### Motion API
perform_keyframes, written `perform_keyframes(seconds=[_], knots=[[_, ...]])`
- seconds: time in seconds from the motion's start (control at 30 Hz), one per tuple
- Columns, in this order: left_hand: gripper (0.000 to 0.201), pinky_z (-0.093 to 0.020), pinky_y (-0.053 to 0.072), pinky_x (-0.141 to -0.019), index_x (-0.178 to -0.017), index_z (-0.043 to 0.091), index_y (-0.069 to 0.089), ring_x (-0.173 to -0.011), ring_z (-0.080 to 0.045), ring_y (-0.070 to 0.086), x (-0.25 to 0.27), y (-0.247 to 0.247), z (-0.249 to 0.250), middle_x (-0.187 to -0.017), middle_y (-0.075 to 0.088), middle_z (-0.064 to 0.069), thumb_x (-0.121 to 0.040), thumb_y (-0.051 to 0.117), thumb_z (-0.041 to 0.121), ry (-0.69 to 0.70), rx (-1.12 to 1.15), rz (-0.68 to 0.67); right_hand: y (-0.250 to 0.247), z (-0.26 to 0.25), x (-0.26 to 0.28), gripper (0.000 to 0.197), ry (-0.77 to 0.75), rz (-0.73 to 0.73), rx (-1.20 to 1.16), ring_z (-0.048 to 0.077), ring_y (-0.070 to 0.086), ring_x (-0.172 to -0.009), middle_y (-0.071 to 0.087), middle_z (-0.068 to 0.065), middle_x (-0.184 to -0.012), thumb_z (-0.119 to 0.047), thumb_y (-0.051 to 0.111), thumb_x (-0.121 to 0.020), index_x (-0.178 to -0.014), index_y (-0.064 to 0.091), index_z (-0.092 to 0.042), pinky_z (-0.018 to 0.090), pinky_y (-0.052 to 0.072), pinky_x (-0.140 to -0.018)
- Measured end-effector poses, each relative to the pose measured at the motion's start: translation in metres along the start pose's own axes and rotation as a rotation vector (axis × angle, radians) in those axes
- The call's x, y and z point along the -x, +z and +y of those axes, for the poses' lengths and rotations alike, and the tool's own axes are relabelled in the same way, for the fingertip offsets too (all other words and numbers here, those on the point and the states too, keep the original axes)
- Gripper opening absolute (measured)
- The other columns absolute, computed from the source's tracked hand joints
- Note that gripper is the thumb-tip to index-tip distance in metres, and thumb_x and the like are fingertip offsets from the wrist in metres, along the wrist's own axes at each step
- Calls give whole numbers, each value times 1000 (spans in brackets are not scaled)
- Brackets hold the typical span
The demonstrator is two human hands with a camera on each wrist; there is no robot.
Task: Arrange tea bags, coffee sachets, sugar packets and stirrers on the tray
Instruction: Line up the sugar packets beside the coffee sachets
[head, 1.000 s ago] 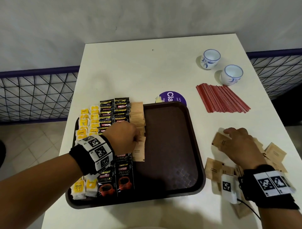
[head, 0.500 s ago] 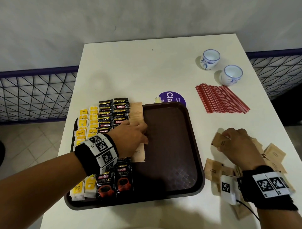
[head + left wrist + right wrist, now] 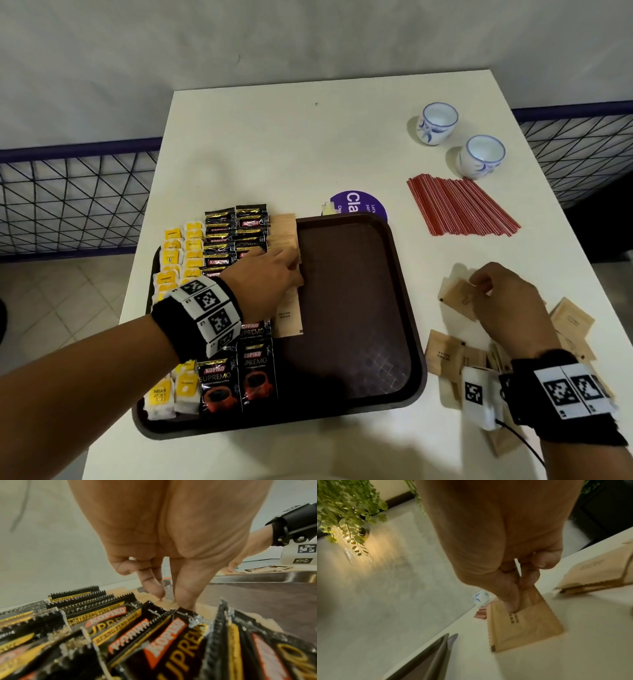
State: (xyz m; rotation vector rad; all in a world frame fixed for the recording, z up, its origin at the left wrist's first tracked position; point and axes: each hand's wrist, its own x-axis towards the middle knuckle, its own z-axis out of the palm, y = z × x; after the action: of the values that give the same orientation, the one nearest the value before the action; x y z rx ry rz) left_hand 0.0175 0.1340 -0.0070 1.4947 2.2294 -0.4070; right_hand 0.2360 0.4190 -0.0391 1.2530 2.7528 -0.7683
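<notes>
Left hand [image 3: 265,281] reaching over tray [image 3: 404,387], fingers [image 3: 152,586] extended, pressing on sugar packet column [image 3: 286,246] beside coffee sachets [image 3: 236,236]. Right hand [image 3: 507,301] over desk [image 3: 308,144], fingers [image 3: 510,588] pinching one sugar packet [image 3: 523,626] above loose packets.

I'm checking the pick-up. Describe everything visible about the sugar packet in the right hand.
The sugar packet is a flat, rectangular sachet of tan paper with zigzag-cut ends, small dark print on its face and a dark mark at one corner. The right hand pinches one end between thumb and fingertips, so it hangs tilted over the white table, right of the tray. Whether its far end touches the table is unclear.
</notes>
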Motion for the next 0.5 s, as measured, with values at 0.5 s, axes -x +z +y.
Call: perform_keyframes(seconds=[0.5], knots=[[21, -7, 42, -72, -110, 27, 69, -81, -1, 61, -8, -26, 32, -96, 66, 12, -90, 66, 21, 54, 718, 321, 9, -67, 31, 16, -67, -295, -591, -1, 62, -58, 71, -3, -71, 1, 75, -82, -80, 70, -15, 9, 43, -54]])
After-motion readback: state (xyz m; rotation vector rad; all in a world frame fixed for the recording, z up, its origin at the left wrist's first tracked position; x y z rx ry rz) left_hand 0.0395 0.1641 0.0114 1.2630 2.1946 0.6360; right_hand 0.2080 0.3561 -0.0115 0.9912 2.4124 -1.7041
